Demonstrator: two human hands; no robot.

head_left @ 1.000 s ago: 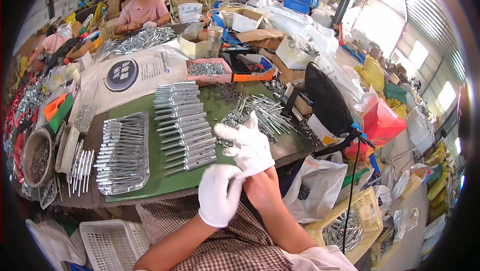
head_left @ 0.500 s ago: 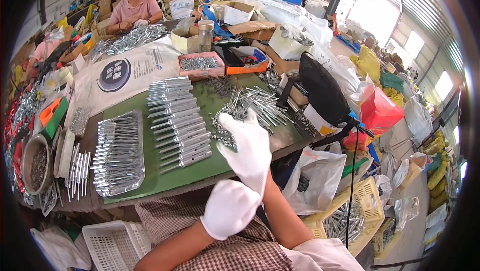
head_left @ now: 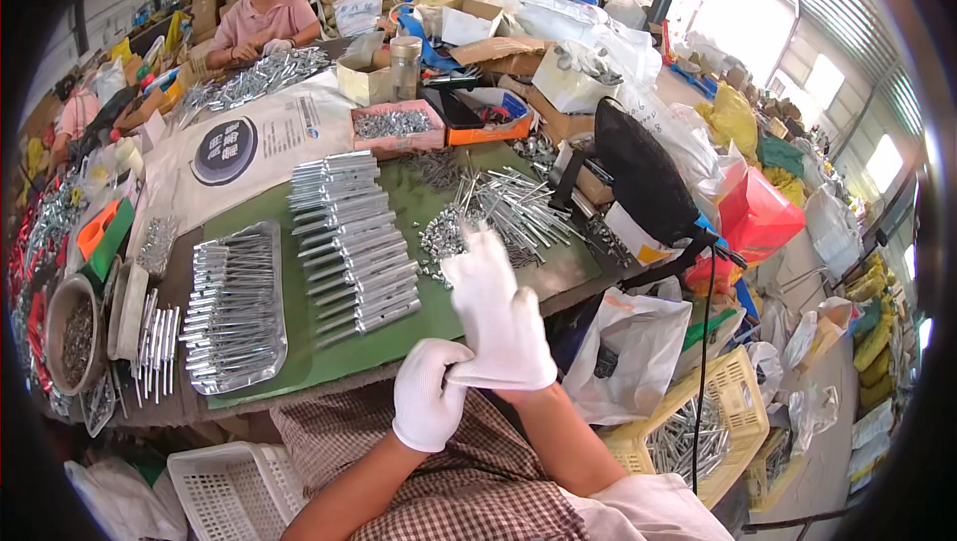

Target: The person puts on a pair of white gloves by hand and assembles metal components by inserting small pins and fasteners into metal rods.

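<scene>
White knitted gloves cover both my hands, just off the front edge of the table. My left hand (head_left: 431, 396) is closed, its fingers pinching the cuff of the right glove (head_left: 477, 373) at the wrist. My right hand (head_left: 498, 327) is raised with fingers stretched out, slightly blurred, holding nothing. Beyond it on a green mat (head_left: 419, 317) lie a pile of small metal nuts (head_left: 444, 237) and a heap of thin metal rods (head_left: 523, 207). Left of these is a stacked row of metal bolts with sleeves (head_left: 354, 247). A metal tray (head_left: 236, 307) holds more of them.
A pink box of small parts (head_left: 399, 127) and an orange box (head_left: 488, 122) stand at the mat's far side. A black cover (head_left: 643, 162) rises at the right. Yellow crate (head_left: 733, 431) and white basket (head_left: 234, 491) sit below. Another person (head_left: 264, 17) works across the table.
My left hand has shifted from the underside of the right wrist to its left side, gripping the cuff. The right hand has turned and lowered slightly, fingers pointing up and away.
</scene>
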